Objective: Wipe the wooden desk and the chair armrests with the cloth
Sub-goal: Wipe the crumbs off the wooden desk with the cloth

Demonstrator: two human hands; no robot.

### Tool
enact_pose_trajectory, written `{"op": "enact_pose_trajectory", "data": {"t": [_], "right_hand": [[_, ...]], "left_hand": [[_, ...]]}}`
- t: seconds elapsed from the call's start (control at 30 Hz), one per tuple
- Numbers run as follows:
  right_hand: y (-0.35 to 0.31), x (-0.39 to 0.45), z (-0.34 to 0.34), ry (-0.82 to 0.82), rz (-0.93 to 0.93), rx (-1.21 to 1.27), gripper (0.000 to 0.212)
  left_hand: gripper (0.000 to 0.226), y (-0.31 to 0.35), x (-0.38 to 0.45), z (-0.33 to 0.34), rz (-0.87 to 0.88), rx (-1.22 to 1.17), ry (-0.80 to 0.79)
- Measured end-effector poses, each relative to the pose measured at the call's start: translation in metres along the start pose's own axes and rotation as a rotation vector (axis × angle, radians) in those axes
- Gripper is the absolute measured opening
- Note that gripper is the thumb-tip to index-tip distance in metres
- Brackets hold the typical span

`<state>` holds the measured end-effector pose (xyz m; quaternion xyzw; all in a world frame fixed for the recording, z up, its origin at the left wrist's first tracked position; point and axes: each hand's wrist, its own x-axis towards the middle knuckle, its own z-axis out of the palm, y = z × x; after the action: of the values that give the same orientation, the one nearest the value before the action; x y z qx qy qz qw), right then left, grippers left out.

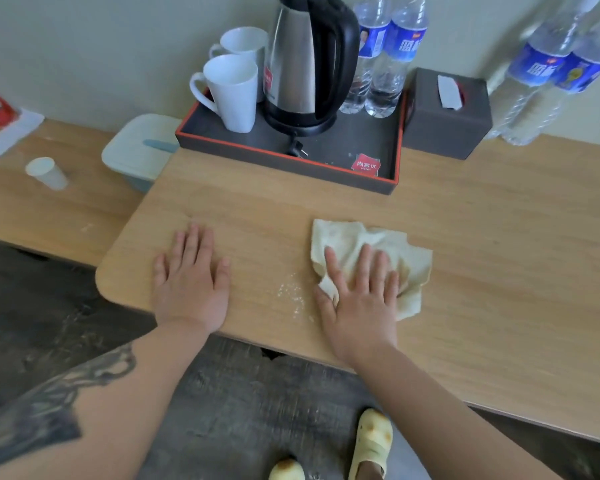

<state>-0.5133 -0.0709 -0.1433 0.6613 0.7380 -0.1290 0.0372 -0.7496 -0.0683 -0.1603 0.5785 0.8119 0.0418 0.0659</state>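
Observation:
The wooden desk point(482, 237) fills the middle of the head view. A crumpled beige cloth point(354, 237) lies on it near the front edge. My right hand point(361, 296) presses flat on the cloth with straight, spread fingers. My left hand point(191, 278) rests flat on the bare wood at the desk's rounded left corner, palm down. Between the two hands a patch of white crumbs or powder point(291, 296) dots the surface. No chair armrest is in view.
A dark tray point(361, 174) at the back holds two white mugs point(232, 91), a steel kettle point(305, 60) and two water bottles point(385, 53). A dark tissue box point(444, 123) and more bottles point(551, 71) stand to the right. A pale lidded box point(139, 150) and small cup point(47, 173) sit left.

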Motion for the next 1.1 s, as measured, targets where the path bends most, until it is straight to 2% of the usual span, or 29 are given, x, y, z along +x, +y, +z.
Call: {"op": "enact_pose_trajectory", "data": {"t": [0.07,0.1,0.2,0.27,0.33,0.4,0.5,0.57,0.67,0.73,0.83,0.9,0.97,1.03,1.1], "right_hand": [[0.021,-0.028,0.002,0.006,-0.103,0.031,0.057],[0.034,-0.042,0.004,0.019,-0.073,0.038,0.058],[0.045,-0.054,0.003,0.028,0.230,0.051,0.058],[0.023,-0.032,-0.002,0.000,0.449,0.095,0.061],[-0.016,0.005,-0.010,-0.024,0.581,0.174,0.065],[-0.066,0.031,-0.008,-0.056,0.473,0.195,0.064],[-0.126,0.011,0.011,-0.094,0.059,0.147,0.062],[-0.122,-0.016,0.017,-0.072,-0.142,0.099,0.060],[-0.063,-0.048,0.020,-0.026,-0.345,-0.030,0.059],[-0.014,-0.061,0.017,0.026,-0.304,-0.111,0.057],[0.035,-0.052,0.004,0.046,0.095,-0.141,0.058],[0.030,-0.021,-0.006,0.018,0.359,-0.089,0.068],[-0.006,0.015,-0.011,0.002,0.505,0.016,0.079],[-0.060,0.038,-0.007,-0.033,0.411,0.038,0.080],[-0.104,0.026,0.006,-0.032,0.130,-0.007,0.068]], "left_hand": [[0.062,0.000,0.000,0.000,-0.002,-0.003,0.004],[0.062,0.000,-0.001,0.000,0.002,-0.006,0.010],[0.061,-0.001,-0.002,0.001,0.006,-0.004,0.034],[0.061,0.000,-0.001,0.002,0.008,-0.001,0.043],[0.061,0.001,-0.002,0.002,0.010,-0.005,0.051],[0.060,0.000,-0.002,0.002,0.013,-0.018,0.056],[0.060,-0.004,-0.003,0.002,0.027,-0.009,0.049],[0.060,-0.005,-0.003,0.002,0.037,0.005,0.046],[0.058,-0.004,-0.002,0.001,0.025,-0.033,0.053],[0.059,-0.003,-0.002,0.002,0.033,-0.044,0.057],[0.060,-0.004,-0.002,0.004,0.033,-0.029,0.064],[0.061,-0.004,-0.001,0.004,0.030,-0.019,0.066],[0.061,-0.003,-0.002,0.004,0.029,-0.025,0.064],[0.060,-0.003,-0.001,0.004,0.028,-0.029,0.072],[0.059,-0.003,-0.002,0.004,0.033,-0.029,0.074]]}}
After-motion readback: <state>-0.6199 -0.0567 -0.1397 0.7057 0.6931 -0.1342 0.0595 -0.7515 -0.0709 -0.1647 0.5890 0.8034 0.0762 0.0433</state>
